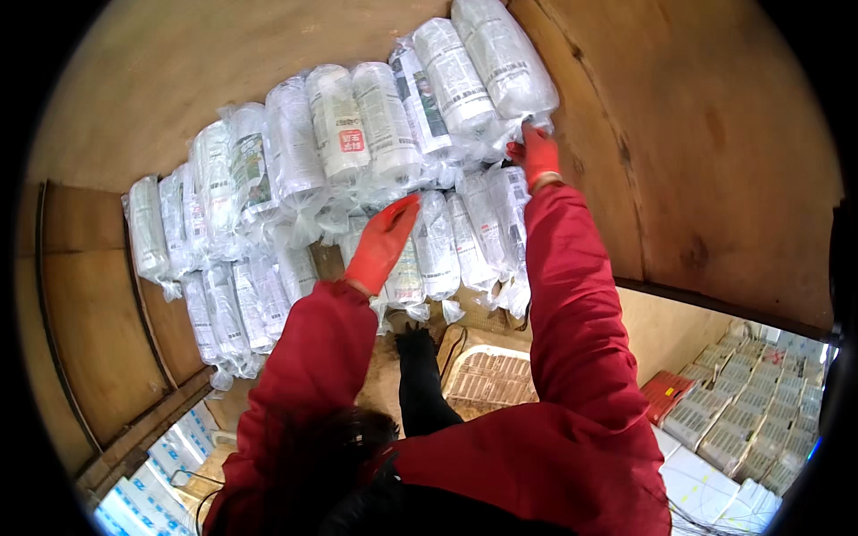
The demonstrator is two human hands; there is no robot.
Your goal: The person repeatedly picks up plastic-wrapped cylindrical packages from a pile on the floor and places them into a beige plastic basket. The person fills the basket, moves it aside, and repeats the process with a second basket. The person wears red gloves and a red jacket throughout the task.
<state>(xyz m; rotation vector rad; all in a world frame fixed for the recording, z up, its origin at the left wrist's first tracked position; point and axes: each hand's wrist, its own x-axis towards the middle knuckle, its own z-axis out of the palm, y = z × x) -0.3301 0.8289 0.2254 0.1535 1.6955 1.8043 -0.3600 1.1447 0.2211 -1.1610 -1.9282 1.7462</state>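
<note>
Newspaper-wrapped rolls in clear plastic bags are stacked in rows against a wooden wall. My right hand (538,153), in a red glove, has its fingers on the gathered plastic end of the large bagged roll (513,63) at the upper right; how firmly it grips is not plain. My left hand (387,241), also red-gloved, is in front of the lower row, its fingers near the underside of the upper rolls. Below its fingertips and to the right lies a smaller bagged roll (437,248). Another upper roll (338,127) bears a red printed block.
Brown wooden panels (710,154) rise at the right. Below the stack stands a plastic crate (493,375) near my black-clad leg. Many stacked crates (744,395) and a red crate (665,395) are at the lower right; white-and-blue boxes (154,482) are at the lower left.
</note>
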